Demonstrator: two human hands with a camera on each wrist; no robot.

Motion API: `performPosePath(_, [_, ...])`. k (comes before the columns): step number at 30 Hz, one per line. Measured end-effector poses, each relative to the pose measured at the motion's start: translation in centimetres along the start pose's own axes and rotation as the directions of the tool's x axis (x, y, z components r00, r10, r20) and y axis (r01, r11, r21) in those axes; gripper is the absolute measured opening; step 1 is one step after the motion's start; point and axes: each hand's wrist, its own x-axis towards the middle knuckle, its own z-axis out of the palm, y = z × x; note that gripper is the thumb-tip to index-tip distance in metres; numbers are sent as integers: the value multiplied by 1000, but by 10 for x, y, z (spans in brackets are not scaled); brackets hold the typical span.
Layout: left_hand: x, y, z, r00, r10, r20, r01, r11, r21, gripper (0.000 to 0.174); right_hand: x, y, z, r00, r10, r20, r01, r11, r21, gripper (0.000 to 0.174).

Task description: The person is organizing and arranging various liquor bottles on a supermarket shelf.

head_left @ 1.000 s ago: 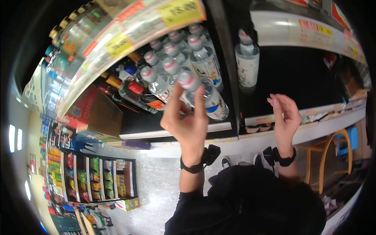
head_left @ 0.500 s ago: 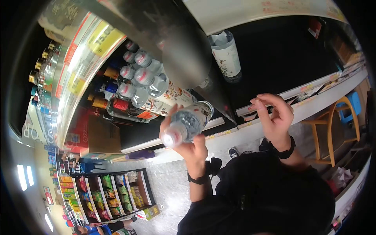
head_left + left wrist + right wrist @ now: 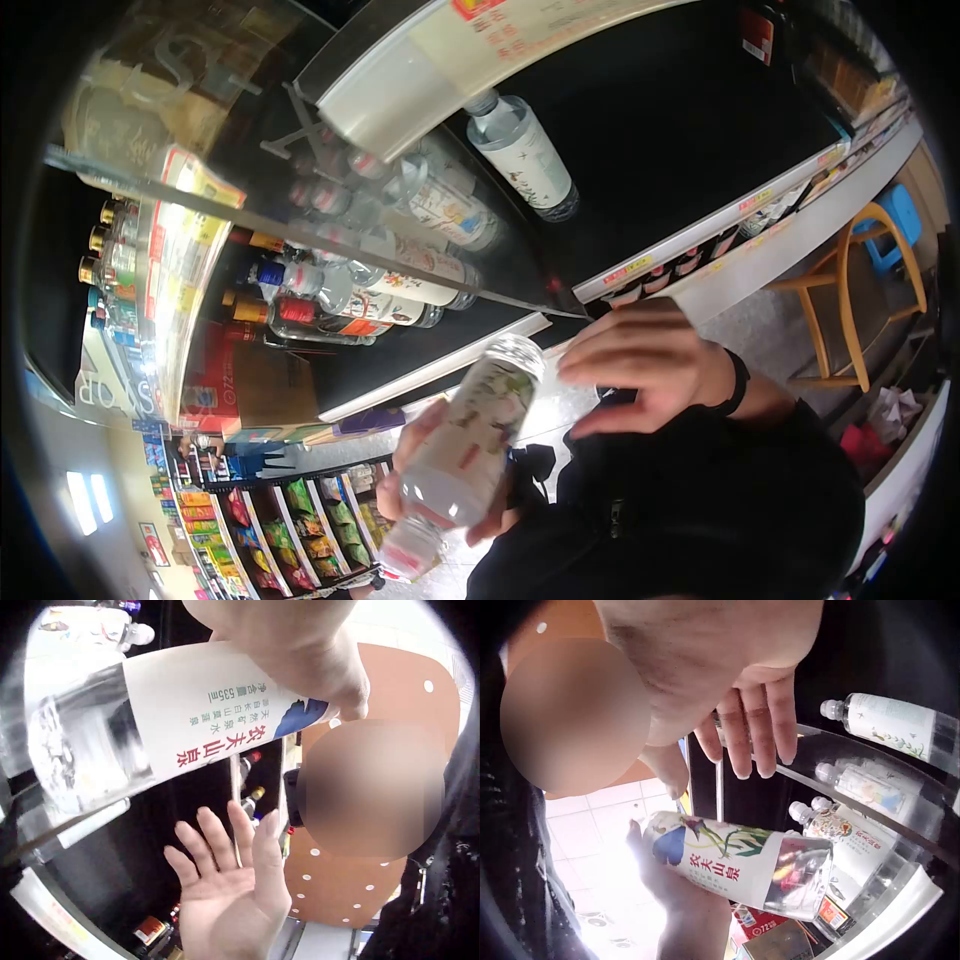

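My left hand (image 3: 425, 455) grips a clear water bottle (image 3: 475, 430) round its cap-side half, the base tilted up toward the shelf and the cap toward the lower left. In the left wrist view the label of the bottle (image 3: 202, 705) faces the camera, with red writing. My right hand (image 3: 650, 365) is beside the bottle's base, fingers extended and holding nothing; in the right wrist view the right hand (image 3: 727, 682) is above the bottle (image 3: 739, 862), a gap between them. One similar bottle (image 3: 525, 160) stands on the black shelf behind the divider.
A transparent divider (image 3: 330, 245) separates that shelf from a section with several bottles (image 3: 405, 270) and a red carton (image 3: 205, 375). Price labels run along the shelf edge (image 3: 690, 235). A wooden chair (image 3: 850, 290) stands at the right, and a snack rack (image 3: 300, 530) at the lower left.
The left hand has taken the bottle off the left section, drawn it out and down toward the body, and tipped it base-up. The right hand has moved left, close to it. The view has shifted right.
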Motion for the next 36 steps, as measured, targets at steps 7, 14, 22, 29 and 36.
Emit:
performPosePath(7, [44,21,32,684,272,677,-73,949,-308,87,-4,-9,-20,955,45,292,-23,997,-78,61])
performPosePath(14, [22,19,83,765,201,612,104,899,-425,71,-16,-2,-48,990,133,55,-117,965,-236,55])
performPosePath(22, [-43,8,86,572,-131,810,337,938,-86,128,-13,25,-42,952,222,-210,-283,900,-331,61])
performPosePath(29, [-41,12,88,545,-240,803,394,919,8,112,6,57,-7,898,316,-307,-384,902,-196,57])
performPosePath(36, [-45,1,89,476,-406,780,507,851,133,94,-5,85,16,843,384,-376,-479,855,-200,60])
